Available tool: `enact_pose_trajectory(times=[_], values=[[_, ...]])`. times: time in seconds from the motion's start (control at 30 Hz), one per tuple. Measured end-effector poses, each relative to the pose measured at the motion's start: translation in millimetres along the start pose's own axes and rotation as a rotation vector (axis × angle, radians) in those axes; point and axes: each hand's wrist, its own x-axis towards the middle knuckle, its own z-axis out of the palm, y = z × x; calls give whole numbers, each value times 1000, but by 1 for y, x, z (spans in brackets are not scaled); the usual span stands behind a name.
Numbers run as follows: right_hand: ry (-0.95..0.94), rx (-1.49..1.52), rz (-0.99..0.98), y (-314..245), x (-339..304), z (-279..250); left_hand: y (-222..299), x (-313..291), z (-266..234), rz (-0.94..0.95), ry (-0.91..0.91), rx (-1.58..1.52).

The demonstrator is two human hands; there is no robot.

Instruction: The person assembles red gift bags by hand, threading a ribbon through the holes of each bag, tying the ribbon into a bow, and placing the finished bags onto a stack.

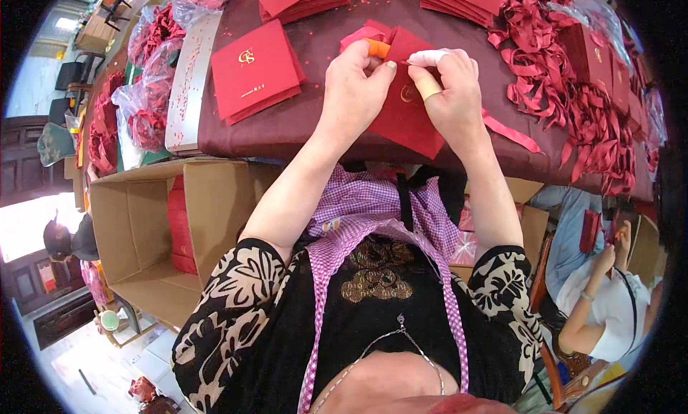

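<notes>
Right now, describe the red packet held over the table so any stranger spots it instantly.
Find the maroon tablecloth, then the left hand and right hand over it. Between them slants the red packet; unlike its stacked neighbours, it is held in both hands.

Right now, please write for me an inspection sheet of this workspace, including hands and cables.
Surface: maroon cloth, with small red specks scattered on it.
Work things: one red packet with gold print; a loose red ribbon to its right.
Clutter: stacked packets at left, heaped ribbons at right, clear plastic bags at far left.
Hands: left hand and right hand pinch the packet's upper part; both have wrapped digits.
Cables: nothing seen.
Surroundings: open cardboard box at left; co-worker at right.
</notes>
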Motion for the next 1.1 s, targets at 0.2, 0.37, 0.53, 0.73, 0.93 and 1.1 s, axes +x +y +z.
enact_pose_trajectory(times=[0.2, 0.37, 0.53, 0.73, 0.93, 1.1], values=[[-14, -22, 45, -3, 3, -3, 13, -4, 2, 36, 32, -8], [12, 15, 62, -6, 7, -6, 21, -8, 2, 94, 46, 46], [25, 31, 50, -10, 9, -10, 27, -11, 4, 134, 40, 102], [-80, -165, -89, -16, 13, -14, 24, -13, 7, 184, 47, 158], [-255, -629, -262, -36, 24, -26, 30, -14, 11, 285, 55, 118], [-317, 151, 88, -11, 33, -39, 29, -14, -2, 171, -14, 68]])
